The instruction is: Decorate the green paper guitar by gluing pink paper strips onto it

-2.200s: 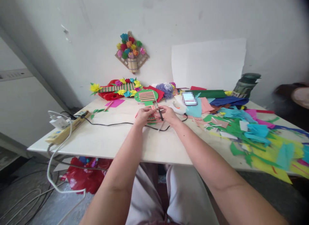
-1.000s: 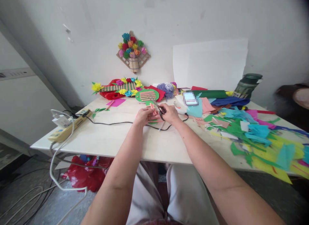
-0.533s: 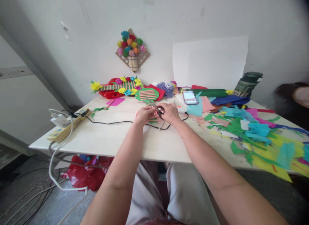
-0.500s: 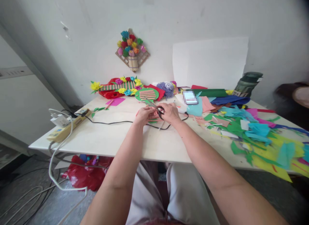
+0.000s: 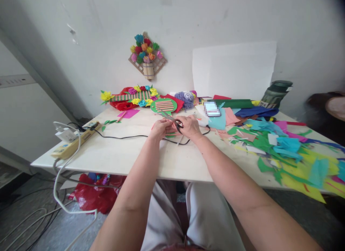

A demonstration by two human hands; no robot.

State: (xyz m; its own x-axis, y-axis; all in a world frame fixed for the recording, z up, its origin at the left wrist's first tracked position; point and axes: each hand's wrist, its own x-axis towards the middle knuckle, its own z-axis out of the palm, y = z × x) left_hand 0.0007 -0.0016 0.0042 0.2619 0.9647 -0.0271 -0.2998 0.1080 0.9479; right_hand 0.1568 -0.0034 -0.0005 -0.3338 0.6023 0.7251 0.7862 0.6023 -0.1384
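In the middle of the table my right hand (image 5: pixel 190 126) is closed round the black handles of a pair of scissors (image 5: pixel 169 117). The blades point left and away from me, over the fingers of my left hand (image 5: pixel 161 128). Those left fingers are curled and pinched together; a reddish edge shows beside them, but what they hold is too small to make out. Just beyond the blades lies a green oval paddle (image 5: pixel 165 105) with pink sticks laid across it in rows. Green and pink scraps lie under my hands.
A black cable (image 5: pixel 124 137) runs across the table from a power strip (image 5: pixel 78 140) at the left. Coloured paper scraps (image 5: pixel 280 146) cover the right side. A phone (image 5: pixel 212 109), a dark bottle (image 5: pixel 276 93) and a flower-trimmed craft (image 5: pixel 134 96) stand or lie at the back.
Almost nothing differs. Both hands and the scissors keep their places, and the whole view has shifted very slightly.
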